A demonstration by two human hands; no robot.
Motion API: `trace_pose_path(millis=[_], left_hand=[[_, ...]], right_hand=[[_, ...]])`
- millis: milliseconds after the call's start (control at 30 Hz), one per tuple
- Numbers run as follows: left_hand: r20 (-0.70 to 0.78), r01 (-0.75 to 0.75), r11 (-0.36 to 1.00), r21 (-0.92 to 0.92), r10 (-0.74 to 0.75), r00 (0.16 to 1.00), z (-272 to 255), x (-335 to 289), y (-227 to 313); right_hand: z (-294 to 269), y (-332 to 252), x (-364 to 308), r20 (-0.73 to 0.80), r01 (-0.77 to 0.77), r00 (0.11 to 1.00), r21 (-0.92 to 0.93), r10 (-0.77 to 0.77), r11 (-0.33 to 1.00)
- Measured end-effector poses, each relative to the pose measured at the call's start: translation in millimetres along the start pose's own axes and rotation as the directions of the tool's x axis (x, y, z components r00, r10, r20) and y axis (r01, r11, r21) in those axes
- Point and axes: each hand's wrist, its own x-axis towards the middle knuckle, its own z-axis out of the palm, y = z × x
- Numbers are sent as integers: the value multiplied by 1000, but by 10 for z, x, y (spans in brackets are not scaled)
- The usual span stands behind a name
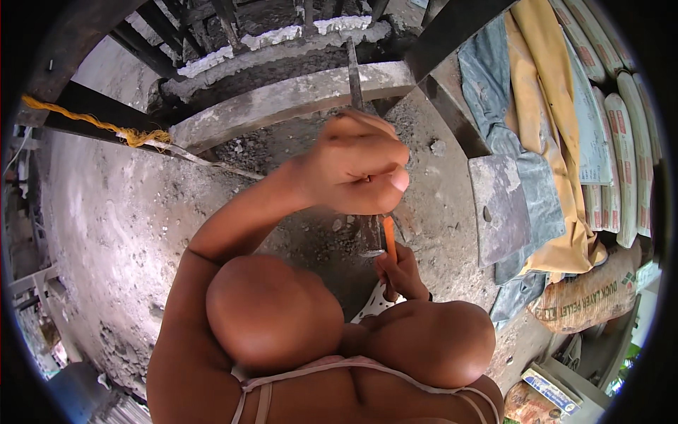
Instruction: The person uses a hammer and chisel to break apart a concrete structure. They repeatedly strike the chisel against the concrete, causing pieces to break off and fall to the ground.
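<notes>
My left hand (361,166) is closed in a fist around a long metal chisel (354,74). Its far end rests at the broken concrete edge beyond a curved concrete curb (296,95). Below the fist a worn, shiny metal end shows, in line with the chisel. Lower down, between my knees, my right hand (404,272) grips the orange handle of what looks like a hammer (390,239). The hammer's head is mostly hidden near the left fist. Loose rubble (318,244) lies on the ground under both hands.
Dark metal frame bars (455,35) cross the top. A frayed yellow rope (92,121) is tied at the upper left. Blue and tan cloths (547,134) hang at the right beside stacked sacks (621,155). A flat grey slab (500,210) leans there.
</notes>
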Motion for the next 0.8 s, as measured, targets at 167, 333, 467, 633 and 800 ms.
trace_pose_path(millis=[167, 333, 467, 633, 800], left_hand=[[-25, 66, 998, -15, -67, 997, 39, 38, 29], [-102, 142, 984, -110, -153, 983, -70, 201, 87], [-106, 134, 972, -195, -157, 982, 35, 269, 10], [-110, 234, 958, -166, -254, 961, 34, 337, 62], [-91, 304, 937, -172, -322, 942, 137, 364, 45]], right_hand=[[-36, -13, -45, -31, 168, 985, 42, -167, 985], [-210, -314, -2, 16, 550, 835, 26, -550, 835], [-243, -653, 75, 209, 904, 413, -214, -886, 370], [-26, -1010, -91, 246, 794, 558, -437, -793, 423], [-84, -836, -28, 195, 945, 284, -222, -939, 240]])
